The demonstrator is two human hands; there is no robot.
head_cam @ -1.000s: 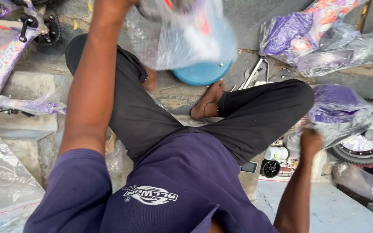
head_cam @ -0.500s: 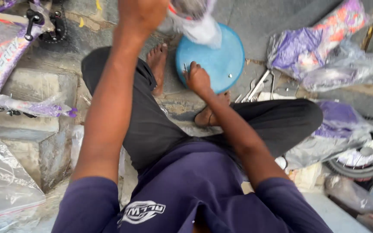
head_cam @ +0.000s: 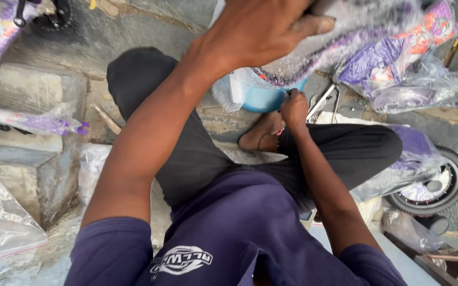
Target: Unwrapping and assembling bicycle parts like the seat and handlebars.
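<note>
I sit cross-legged on the ground in black trousers and a dark blue shirt. My left hand (head_cam: 261, 34) is raised close to the camera and grips a plastic-wrapped purple part (head_cam: 340, 37), which is blurred. My right hand (head_cam: 294, 108) reaches down by my bare foot (head_cam: 261, 135), fingers closed on a small thing at the edge of a blue round lid or bowl (head_cam: 263, 98); what it holds is too small to name. The wrapped part hides most of the blue bowl.
Plastic-wrapped purple and orange bicycle parts (head_cam: 398, 74) lie at the upper right. A small wheel with a black tyre (head_cam: 433, 185) lies at the right. Concrete steps (head_cam: 27, 137) with more wrapped parts (head_cam: 33, 122) are on the left. Metal brackets (head_cam: 324, 103) lie by the bowl.
My left hand has come nearer the camera with a wrapped purple part in place of the clear bag. My right hand moved from the bowl's top down to its near edge.
</note>
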